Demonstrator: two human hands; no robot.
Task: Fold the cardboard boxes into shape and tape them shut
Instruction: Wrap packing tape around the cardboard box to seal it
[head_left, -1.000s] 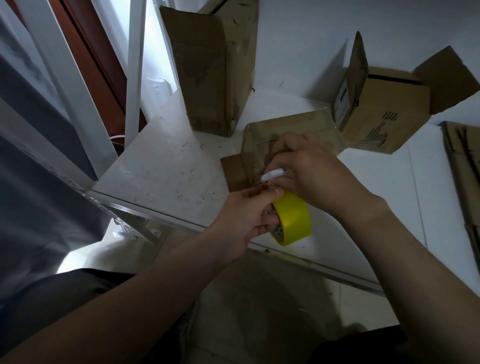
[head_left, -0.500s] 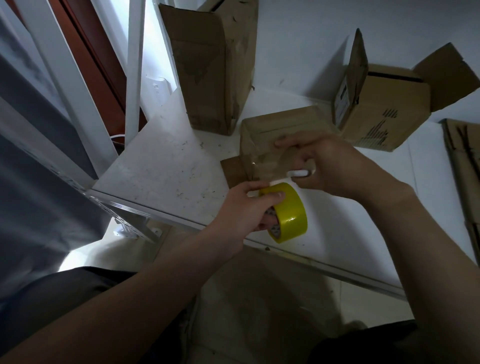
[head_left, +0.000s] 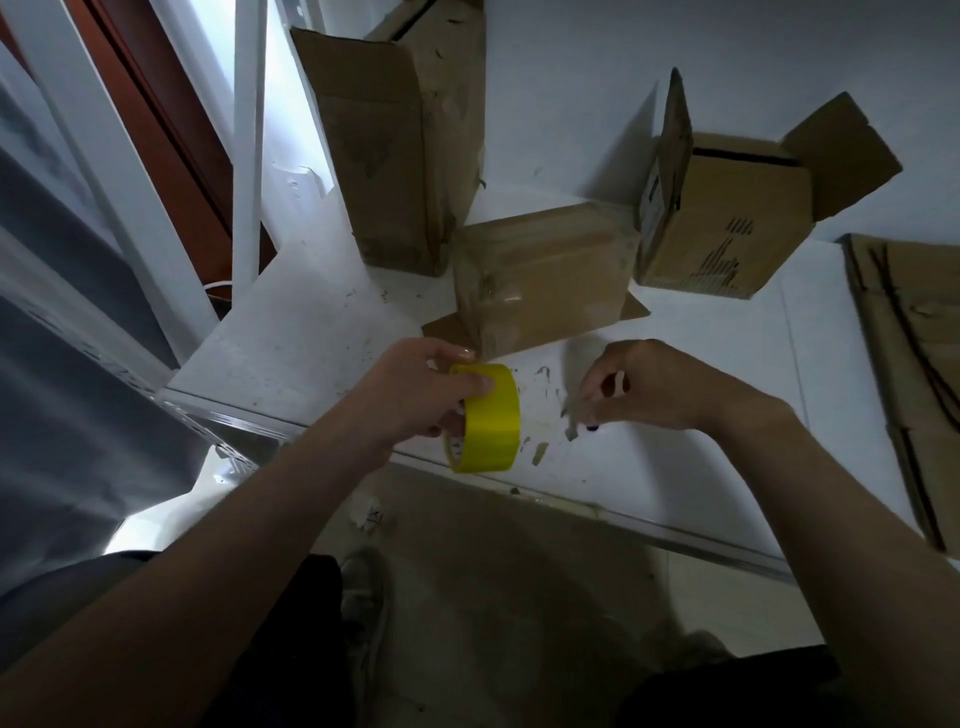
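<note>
A small cardboard box (head_left: 545, 275) wrapped in glossy clear tape stands in the middle of the white table (head_left: 311, 338), with a flap flat under it. Neither hand touches it. My left hand (head_left: 415, 400) grips a yellow tape roll (head_left: 491, 418) just in front of the box, near the table's front edge. My right hand (head_left: 660, 387) hovers to the right of the roll, its fingers curled round a small white cutter (head_left: 618, 385) that is mostly hidden in the fist.
A tall cardboard box (head_left: 400, 145) stands behind the small one at the left. An open box (head_left: 727, 223) with raised flaps sits at the back right. Flattened cardboard (head_left: 909, 364) lies along the right edge. White shelf posts (head_left: 247, 140) rise at the left.
My right hand has left the small box and come back toward the table's front edge with the cutter. The left hand with the tape roll has drawn slightly away from the box.
</note>
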